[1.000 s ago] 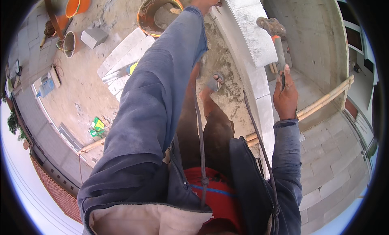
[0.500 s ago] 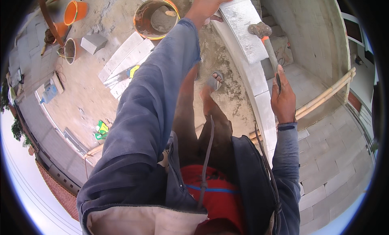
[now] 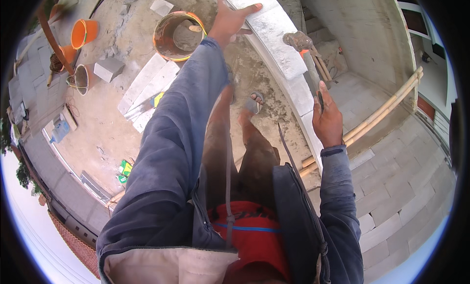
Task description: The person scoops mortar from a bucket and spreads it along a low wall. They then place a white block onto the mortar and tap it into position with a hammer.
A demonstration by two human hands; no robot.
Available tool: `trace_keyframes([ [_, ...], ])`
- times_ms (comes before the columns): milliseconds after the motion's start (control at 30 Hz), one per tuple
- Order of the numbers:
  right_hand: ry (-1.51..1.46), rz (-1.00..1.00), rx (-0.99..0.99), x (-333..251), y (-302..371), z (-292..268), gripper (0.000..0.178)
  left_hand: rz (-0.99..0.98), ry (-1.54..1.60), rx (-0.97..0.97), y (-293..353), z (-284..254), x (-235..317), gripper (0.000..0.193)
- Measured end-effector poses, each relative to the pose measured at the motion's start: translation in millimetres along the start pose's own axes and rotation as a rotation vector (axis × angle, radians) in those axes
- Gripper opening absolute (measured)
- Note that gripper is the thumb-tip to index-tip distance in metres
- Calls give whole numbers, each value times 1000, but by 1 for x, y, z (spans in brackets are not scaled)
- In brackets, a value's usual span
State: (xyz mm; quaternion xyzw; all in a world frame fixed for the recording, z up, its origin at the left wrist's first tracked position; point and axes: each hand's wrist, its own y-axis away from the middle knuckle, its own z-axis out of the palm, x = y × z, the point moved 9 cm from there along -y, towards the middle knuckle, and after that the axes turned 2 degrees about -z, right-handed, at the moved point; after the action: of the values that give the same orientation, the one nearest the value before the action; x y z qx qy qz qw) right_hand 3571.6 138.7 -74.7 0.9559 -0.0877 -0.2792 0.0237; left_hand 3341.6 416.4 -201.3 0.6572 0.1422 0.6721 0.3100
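Observation:
My left hand (image 3: 229, 21) grips the near edge of a pale lightweight block (image 3: 275, 27) on top of the curved wall, the thumb stretched over its top face. My right hand (image 3: 327, 117) is closed round the handle of a hammer (image 3: 296, 40) with a crusted, mortar-grey head and an orange band below it. The head is over the block's right edge; whether it touches I cannot tell. Under the block runs the pale wall course (image 3: 293, 90).
Left of the wall stands an orange bucket (image 3: 159, 42) with grey mortar and a trowel handle inside. Cut pale slabs (image 3: 147, 83) and a grey block (image 3: 108, 68) lie on the ground. Bamboo poles (image 3: 382, 120) cross at right. My sandalled foot (image 3: 253, 103) is beside the wall.
The view has shifted, so the wall, bucket and both hands appear further left. The hammer stays in my right hand near the block's edge, and my left hand keeps its hold.

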Motion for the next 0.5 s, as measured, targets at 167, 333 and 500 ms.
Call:
trace_keyframes([
  [167,-50,59,-93,8,-5,10,56,55,41,17,3,-1,5,127],
  [333,-106,78,-115,-7,-7,-5,50,59,-97,94,-5,-16,6,131],
  [500,-221,38,-46,-31,-54,-3,45,159,133,70,-42,-42,44,141],
])
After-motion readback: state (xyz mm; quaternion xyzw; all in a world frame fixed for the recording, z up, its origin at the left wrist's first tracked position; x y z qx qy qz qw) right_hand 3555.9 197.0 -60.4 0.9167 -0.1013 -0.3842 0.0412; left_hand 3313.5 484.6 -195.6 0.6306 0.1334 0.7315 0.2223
